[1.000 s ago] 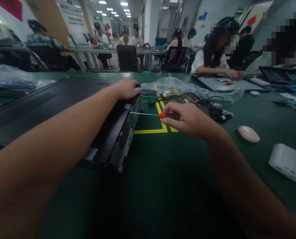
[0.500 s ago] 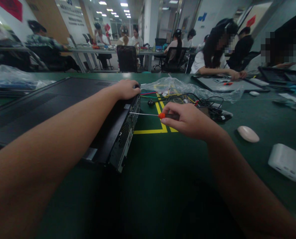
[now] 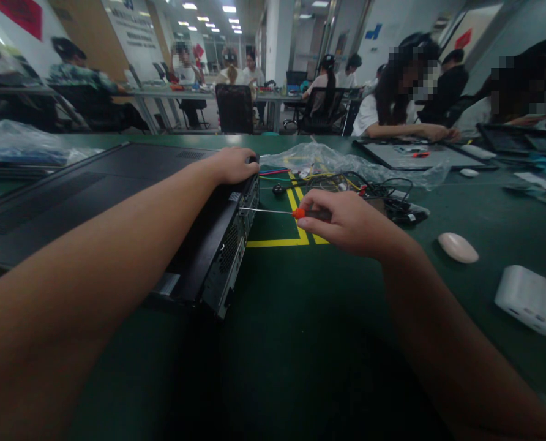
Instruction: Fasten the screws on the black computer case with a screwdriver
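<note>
A black desktop computer case (image 3: 66, 190) lies on its side on the green table (image 3: 291, 343), its metal back panel (image 3: 231, 251) facing right. My left hand (image 3: 234, 165) presses on the case's far right corner, fingers curled over the edge and partly hidden behind it. In my right hand (image 3: 341, 220) is a screwdriver (image 3: 299, 213) with an orange and dark handle, its fingers closed round the grip. The thin shaft points left, and its tip meets the back panel near the top edge. Any screw at the tip is too small to make out.
Behind my right hand lie tangled cables (image 3: 369, 187) and a clear plastic bag (image 3: 310, 153). To the right are a pale mouse-shaped object (image 3: 457, 247) and a white box-shaped device (image 3: 530, 299). Across the table, a person (image 3: 406, 98) works at a flat panel (image 3: 406, 154).
My hands, the screwdriver and the computer case look the same as before. Across the table, the co-worker's hands have shifted slightly.
</note>
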`<state>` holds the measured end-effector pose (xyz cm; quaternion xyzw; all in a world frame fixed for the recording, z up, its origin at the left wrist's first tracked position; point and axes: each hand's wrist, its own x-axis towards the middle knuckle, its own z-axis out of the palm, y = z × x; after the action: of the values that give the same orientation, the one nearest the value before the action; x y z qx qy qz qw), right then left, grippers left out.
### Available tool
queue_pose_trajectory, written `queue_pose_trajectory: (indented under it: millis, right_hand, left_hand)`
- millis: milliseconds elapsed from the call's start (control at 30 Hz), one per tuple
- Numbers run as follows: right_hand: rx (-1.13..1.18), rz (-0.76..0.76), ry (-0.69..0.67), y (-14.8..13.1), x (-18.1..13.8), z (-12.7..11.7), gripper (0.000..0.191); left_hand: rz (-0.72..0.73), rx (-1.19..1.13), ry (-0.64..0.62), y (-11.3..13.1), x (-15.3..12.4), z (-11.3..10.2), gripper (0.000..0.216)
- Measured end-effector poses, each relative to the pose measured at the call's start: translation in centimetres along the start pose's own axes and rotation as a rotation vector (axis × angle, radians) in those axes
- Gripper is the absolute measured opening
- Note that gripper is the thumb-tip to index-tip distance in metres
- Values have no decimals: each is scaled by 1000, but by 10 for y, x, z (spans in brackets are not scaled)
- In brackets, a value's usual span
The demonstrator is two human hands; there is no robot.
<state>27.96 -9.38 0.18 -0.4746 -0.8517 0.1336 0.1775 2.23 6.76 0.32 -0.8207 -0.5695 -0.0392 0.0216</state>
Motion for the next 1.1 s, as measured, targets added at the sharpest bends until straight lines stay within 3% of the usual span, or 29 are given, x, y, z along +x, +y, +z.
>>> queue_pose_trajectory:
  millis: [733,933,1100]
  right_hand:
    - [-2,-22,1,2,1,0,33]
    - [15,5,-29,0,2,3,45]
    - [26,12,23,2,0,3,29]
  left_hand:
    - [-5,-21,7,-3,3,3,66]
    - [-10,-15,5,-2,2,2,66]
    - [-15,5,-9,3,-1,-1,66]
